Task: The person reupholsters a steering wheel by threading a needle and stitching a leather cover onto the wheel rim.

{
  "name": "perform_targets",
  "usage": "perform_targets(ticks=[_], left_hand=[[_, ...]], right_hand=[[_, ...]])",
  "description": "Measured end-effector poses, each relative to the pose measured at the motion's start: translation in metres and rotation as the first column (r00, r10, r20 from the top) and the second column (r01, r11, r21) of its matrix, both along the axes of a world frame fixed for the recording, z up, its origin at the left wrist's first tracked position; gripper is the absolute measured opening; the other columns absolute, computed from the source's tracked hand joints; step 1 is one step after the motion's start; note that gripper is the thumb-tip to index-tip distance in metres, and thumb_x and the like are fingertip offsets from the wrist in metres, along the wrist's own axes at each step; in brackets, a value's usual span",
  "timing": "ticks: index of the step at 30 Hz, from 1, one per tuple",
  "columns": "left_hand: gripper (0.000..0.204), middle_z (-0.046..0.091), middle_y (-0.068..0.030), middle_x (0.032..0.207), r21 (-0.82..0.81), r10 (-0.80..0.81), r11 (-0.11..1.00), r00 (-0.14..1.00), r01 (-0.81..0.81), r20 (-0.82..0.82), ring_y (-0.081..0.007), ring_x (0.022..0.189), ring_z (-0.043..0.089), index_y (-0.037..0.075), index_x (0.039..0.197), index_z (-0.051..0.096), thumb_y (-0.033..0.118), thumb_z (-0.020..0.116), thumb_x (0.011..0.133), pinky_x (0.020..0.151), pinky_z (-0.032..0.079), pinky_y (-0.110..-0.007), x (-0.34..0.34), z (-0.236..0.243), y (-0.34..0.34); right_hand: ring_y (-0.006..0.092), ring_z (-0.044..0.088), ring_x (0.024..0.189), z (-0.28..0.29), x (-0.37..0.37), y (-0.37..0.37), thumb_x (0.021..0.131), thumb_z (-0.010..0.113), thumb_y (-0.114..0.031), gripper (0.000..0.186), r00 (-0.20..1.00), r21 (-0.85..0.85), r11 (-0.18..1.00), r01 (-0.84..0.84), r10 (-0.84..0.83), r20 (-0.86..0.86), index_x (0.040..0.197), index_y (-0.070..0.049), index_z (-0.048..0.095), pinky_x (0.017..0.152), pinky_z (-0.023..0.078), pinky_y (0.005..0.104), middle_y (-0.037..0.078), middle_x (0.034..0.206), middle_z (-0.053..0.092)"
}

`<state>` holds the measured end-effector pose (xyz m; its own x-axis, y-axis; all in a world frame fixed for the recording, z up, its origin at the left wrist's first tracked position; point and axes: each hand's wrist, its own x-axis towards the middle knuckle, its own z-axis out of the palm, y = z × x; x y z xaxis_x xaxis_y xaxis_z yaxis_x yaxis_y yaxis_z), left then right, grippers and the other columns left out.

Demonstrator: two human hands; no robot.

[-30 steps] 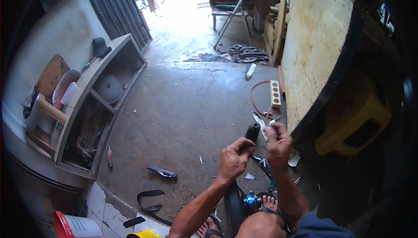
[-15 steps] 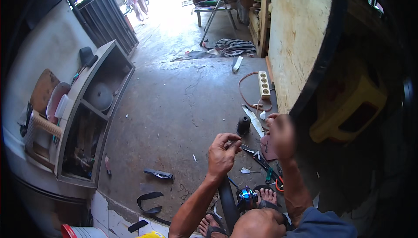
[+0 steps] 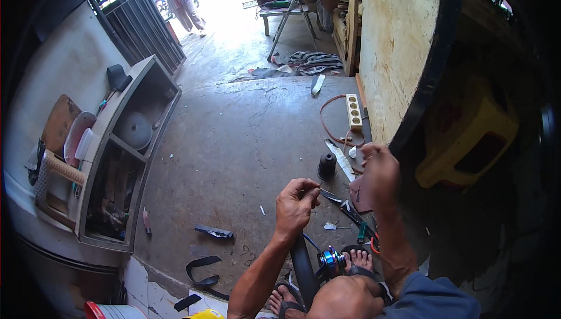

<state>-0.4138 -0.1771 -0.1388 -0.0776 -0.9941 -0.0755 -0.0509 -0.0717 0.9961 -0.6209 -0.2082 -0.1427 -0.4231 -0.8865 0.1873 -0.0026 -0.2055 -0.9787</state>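
The bare left hand [image 3: 295, 203] is pinching; whether it or the blurred bare right hand [image 3: 381, 174] is grasping anything, I cannot tell. On the left hand's far side, a black, bottle-shaped object [image 3: 326, 167] is standing.

Compared with a second ago, the right hand [image 3: 381, 168] has drawn away from the left hand [image 3: 295, 205] toward two o'clock, baring more of a maroon patch [image 3: 360, 194] at its seven o'clock; a passer-by [image 3: 180, 3] at eleven has come nearer.
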Motion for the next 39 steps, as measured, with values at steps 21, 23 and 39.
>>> perform_targets(ticks=[21,23,39], left_hand=[[0.017,0.071,-0.0044,0.087,0.149,-0.063,0.988,0.995,0.051,0.077,-0.0088,0.075,0.065,0.0,0.105,0.071,0.014,0.07,0.095,0.065,0.051,-0.024,0.004,-0.001,-0.006],[0.017,0.071,-0.0031,0.088,-0.159,0.119,0.983,0.972,-0.087,0.202,-0.0077,0.078,0.063,0.0,0.105,0.071,0.014,0.068,0.096,0.068,0.05,-0.024,0.011,-0.003,-0.002],[0.045,0.072,-0.0191,0.082,0.703,0.082,0.624,0.924,-0.341,0.375,-0.0304,0.081,0.072,0.003,0.094,0.073,0.046,0.062,0.095,0.074,0.053,-0.042,0.057,-0.228,0.222]], right_hand=[[0.008,0.061,0.077,-0.024,0.019,0.035,0.097,0.068,-0.012,0.014,0.962,0.212,0.945,-0.251,0.268,-0.058,0.103,0.0,0.073,0.073,0.05,0.0227,0.001,0.09,0.07],[0.0082,0.061,0.079,-0.04,-0.005,0.034,0.099,0.066,-0.013,0.015,0.976,0.199,0.971,-0.129,0.159,-0.146,0.102,0.001,0.073,0.073,0.049,0.0233,0.001,0.091,0.069],[0.016,0.067,0.078,-0.193,-0.151,0.114,0.098,0.058,-0.018,0.038,0.557,0.449,0.882,0.139,0.306,-0.772,0.133,-0.006,0.062,0.07,0.054,0.0319,0.013,0.109,0.07]])
